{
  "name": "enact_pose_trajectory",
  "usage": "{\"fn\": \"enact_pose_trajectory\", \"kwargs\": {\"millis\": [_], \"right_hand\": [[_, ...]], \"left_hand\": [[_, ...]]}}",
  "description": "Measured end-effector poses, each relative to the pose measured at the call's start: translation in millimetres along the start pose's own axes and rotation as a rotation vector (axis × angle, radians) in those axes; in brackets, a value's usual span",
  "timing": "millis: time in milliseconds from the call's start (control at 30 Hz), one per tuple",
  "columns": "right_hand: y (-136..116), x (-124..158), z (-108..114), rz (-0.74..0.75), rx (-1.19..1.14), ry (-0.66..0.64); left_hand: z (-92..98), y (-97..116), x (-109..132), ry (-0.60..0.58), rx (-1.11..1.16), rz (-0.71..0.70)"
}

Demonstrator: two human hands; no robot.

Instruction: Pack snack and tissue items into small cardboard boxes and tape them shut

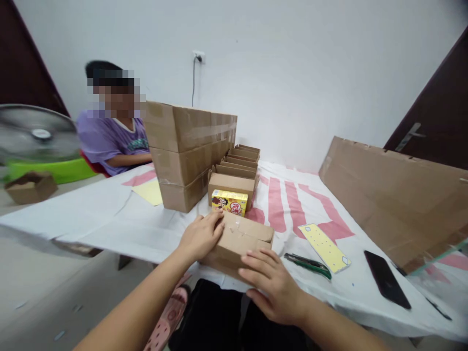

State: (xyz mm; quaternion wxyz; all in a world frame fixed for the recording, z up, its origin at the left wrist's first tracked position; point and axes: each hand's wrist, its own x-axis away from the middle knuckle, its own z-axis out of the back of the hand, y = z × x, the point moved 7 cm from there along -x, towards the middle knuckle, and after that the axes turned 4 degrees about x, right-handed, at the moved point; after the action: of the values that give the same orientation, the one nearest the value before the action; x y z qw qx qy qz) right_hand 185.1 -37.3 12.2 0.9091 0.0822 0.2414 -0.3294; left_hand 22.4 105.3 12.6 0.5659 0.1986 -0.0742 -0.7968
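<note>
A closed brown cardboard box (pixel 246 230) sits at the table's near edge, right in front of me. My left hand (pixel 203 236) holds its left side, fingers curled over the top edge. Against its right front corner rests my right hand (pixel 272 280), with fingers spread and the thumb apart. Just behind this box stands a small yellow printed carton (pixel 229 202), its lower part hidden. A row of open cardboard boxes (pixel 233 181) stretches back from the carton toward the wall.
Stacked taped boxes (pixel 193 156) form a wall at left, with a person in purple (pixel 109 141) beyond. On the right lie a green utility knife (pixel 307 265), a yellow card (pixel 325 247), a black phone (pixel 386 279) and a large cardboard piece (pixel 398 200). A fan (pixel 40 134) stands far left.
</note>
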Motion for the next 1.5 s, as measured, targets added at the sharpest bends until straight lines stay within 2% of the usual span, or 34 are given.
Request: {"fn": "enact_pose_trajectory", "kwargs": {"millis": [67,167,200,267,367,467,533,600,667,733,800,867,967,1067,1167,1500], "right_hand": [[25.5,27.7,14.5,-0.115,0.020,0.099],[93.1,81.2,19.0,-0.459,0.094,0.193],[116.1,100.2,13.2,-0.556,0.125,0.175],[154.3,135.2,-7.4,-0.669,0.188,0.060],[186.5,174.1,-39.9,-0.676,0.241,-0.126],[197.9,183.5,-45.7,-0.625,0.259,-0.160],[201.2,166.4,-29.5,-0.596,0.267,-0.091],[200.5,131.1,-0.6,-0.572,0.308,0.035],[190.7,81.6,28.4,-0.519,0.355,0.144],[168.7,23.7,42.7,-0.396,0.362,0.138],[138.5,-31.4,43.2,-0.268,0.361,0.084],[105.9,-76.7,30.9,-0.149,0.379,-0.013],[66.0,-121.7,6.1,-0.003,0.428,-0.131],[46.5,-143.1,-9.5,0.091,0.488,-0.206],[41.2,-148.4,-9.5,0.157,0.539,-0.223],[35.8,-122.3,15.8,0.317,0.673,-0.274]], "left_hand": [[1.6,0.9,0.9,0.004,0.012,0.009],[2.6,0.7,0.8,0.023,0.049,0.015],[2.8,0.4,0.7,0.032,0.067,0.009],[3.7,-1.7,0.5,0.048,0.102,0.001],[5.7,-7.2,0.5,0.039,0.192,-0.022],[5.5,-16.5,-0.1,-0.004,0.353,-0.041],[3.5,-24.0,-1.5,-0.008,0.492,-0.050],[-0.1,-30.3,-3.5,0.011,0.623,-0.069],[-5.1,-34.5,-5.6,0.032,0.714,-0.095],[-10.1,-36.8,-7.4,0.041,0.757,-0.111],[-12.8,-37.3,-8.4,0.045,0.772,-0.116],[-12.6,-36.6,-8.6,0.049,0.770,-0.116],[-9.3,-35.2,-7.7,0.058,0.744,-0.092],[-6.7,-34.7,-6.7,0.065,0.724,-0.067],[-6.1,-32.6,-6.4,0.071,0.741,-0.096],[-10.1,-32.4,-7.5,0.057,0.738,-0.145]]}}
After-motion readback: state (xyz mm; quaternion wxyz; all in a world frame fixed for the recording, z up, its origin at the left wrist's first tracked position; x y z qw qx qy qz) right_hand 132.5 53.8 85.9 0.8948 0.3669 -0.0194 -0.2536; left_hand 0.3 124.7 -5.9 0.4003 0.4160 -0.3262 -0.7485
